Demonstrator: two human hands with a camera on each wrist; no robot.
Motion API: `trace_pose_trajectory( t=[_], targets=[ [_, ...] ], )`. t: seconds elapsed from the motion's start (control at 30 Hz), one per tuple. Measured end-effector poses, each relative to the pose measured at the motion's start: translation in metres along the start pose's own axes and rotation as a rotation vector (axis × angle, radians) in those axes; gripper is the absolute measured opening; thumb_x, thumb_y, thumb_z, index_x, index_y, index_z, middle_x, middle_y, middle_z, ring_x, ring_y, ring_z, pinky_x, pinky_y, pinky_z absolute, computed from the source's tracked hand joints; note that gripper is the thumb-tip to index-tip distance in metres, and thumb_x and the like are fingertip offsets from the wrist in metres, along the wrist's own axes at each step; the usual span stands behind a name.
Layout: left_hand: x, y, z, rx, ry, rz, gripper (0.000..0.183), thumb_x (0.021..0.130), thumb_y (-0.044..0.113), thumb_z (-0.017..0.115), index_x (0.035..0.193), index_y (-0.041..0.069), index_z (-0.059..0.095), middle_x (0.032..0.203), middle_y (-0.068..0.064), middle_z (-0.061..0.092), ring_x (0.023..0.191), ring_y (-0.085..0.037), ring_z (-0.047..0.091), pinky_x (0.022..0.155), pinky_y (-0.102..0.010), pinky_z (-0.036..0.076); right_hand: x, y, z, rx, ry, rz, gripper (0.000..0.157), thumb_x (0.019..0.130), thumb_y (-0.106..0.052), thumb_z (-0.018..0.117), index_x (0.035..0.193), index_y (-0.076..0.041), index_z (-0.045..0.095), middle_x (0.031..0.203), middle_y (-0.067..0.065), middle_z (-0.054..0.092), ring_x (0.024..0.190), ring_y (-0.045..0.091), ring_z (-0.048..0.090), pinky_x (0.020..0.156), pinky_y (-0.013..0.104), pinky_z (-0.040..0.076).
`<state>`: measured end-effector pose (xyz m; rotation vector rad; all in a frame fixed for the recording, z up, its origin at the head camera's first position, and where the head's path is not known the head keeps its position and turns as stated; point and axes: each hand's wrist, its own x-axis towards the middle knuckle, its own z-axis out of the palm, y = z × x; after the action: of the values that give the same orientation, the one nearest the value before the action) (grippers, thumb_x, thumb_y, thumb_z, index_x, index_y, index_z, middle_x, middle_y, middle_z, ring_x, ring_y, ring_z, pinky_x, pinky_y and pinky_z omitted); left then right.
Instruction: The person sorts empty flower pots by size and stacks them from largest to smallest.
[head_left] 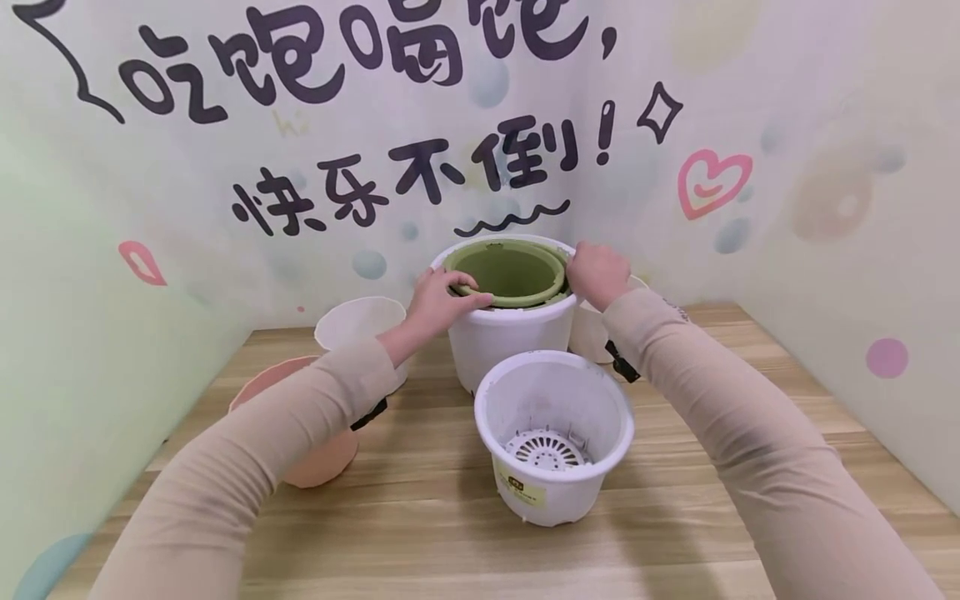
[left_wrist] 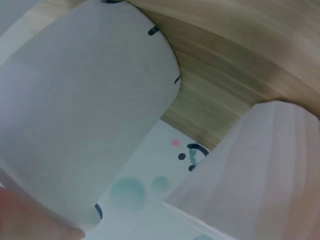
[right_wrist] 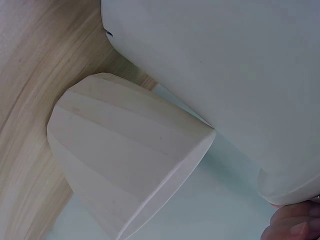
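Observation:
A large white flowerpot (head_left: 510,342) stands at the back middle of the table, with green flowerpots (head_left: 506,271) nested inside it. My left hand (head_left: 442,296) pinches the green rim at the left front, its thumb lying along the edge. At the right side, my right hand (head_left: 600,271) grips the large white pot's rim with curled fingers. Those fingers (right_wrist: 295,220) show just under the rim in the right wrist view. In front stands a smaller white flowerpot (head_left: 555,417), upright, with a slotted bottom and a yellow label.
To the left stand a pink pot (head_left: 318,462), partly behind my left sleeve, and a pale faceted pot (head_left: 360,321). Another off-white faceted pot (right_wrist: 125,145) sits right of the large one. A printed cloth wall (head_left: 420,192) backs the wooden table (head_left: 420,533).

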<state>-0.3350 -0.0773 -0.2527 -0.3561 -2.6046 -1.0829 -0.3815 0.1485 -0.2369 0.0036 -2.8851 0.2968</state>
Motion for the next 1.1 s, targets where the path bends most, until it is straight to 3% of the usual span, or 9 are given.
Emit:
trace_pose_trajectory(
  t=[0.2,0.3,0.4,0.77,0.9,1.1],
  targets=[
    [0.008,0.000,-0.008,0.143,-0.155,0.044,0.047,0.070,0.044,0.059,0.105,0.012,0.056,0.111,-0.008,0.050,0.111,-0.027,0.032,0.091,-0.035,0.027,0.002,-0.001,0.002,0.022,0.000,0.008,0.024,0.082,-0.018,0.029,0.080,-0.007,0.050,0.073,0.011,0.052,0.067,0.027,0.050,0.047,0.038,0.038],
    [0.013,0.000,-0.015,0.229,-0.236,0.035,0.057,0.073,0.046,0.055,0.117,0.011,0.047,0.120,-0.008,0.045,0.113,-0.026,0.035,0.091,-0.034,0.030,0.003,0.000,0.002,0.017,-0.002,0.001,0.024,0.081,-0.018,0.029,0.080,-0.007,0.050,0.072,0.011,0.052,0.066,0.027,0.050,0.046,0.038,0.037],
    [0.018,0.001,-0.022,0.290,-0.295,0.007,0.059,0.073,0.047,0.054,0.120,0.012,0.045,0.122,-0.006,0.044,0.111,-0.021,0.039,0.088,-0.033,0.033,0.003,0.000,0.002,0.015,-0.010,0.004,0.024,0.082,-0.018,0.028,0.081,-0.007,0.050,0.072,0.011,0.052,0.066,0.027,0.050,0.046,0.037,0.037],
    [0.033,0.007,-0.033,0.287,-0.439,-0.071,0.056,0.072,0.041,0.059,0.119,0.013,0.046,0.123,-0.006,0.042,0.116,-0.019,0.033,0.092,-0.032,0.029,0.002,0.000,-0.001,0.026,-0.040,0.014,0.025,0.081,-0.018,0.029,0.088,-0.005,0.049,0.077,0.012,0.051,0.069,0.027,0.050,0.048,0.038,0.038],
    [0.033,0.008,-0.032,0.245,-0.450,-0.084,0.061,0.072,0.048,0.056,0.119,0.010,0.046,0.122,-0.007,0.043,0.113,-0.019,0.036,0.090,-0.032,0.032,0.001,0.001,-0.002,0.018,-0.047,0.010,0.026,0.082,-0.020,0.029,0.089,-0.005,0.049,0.076,0.012,0.051,0.068,0.027,0.049,0.047,0.037,0.038],
    [0.026,0.008,-0.023,0.200,-0.375,-0.115,0.061,0.069,0.050,0.057,0.112,0.007,0.046,0.118,-0.008,0.044,0.105,-0.020,0.041,0.086,-0.031,0.034,0.003,-0.001,-0.001,-0.003,-0.066,-0.014,0.040,0.085,-0.037,0.028,0.094,-0.004,0.048,0.076,0.012,0.051,0.070,0.028,0.049,0.049,0.037,0.037]
  ],
)
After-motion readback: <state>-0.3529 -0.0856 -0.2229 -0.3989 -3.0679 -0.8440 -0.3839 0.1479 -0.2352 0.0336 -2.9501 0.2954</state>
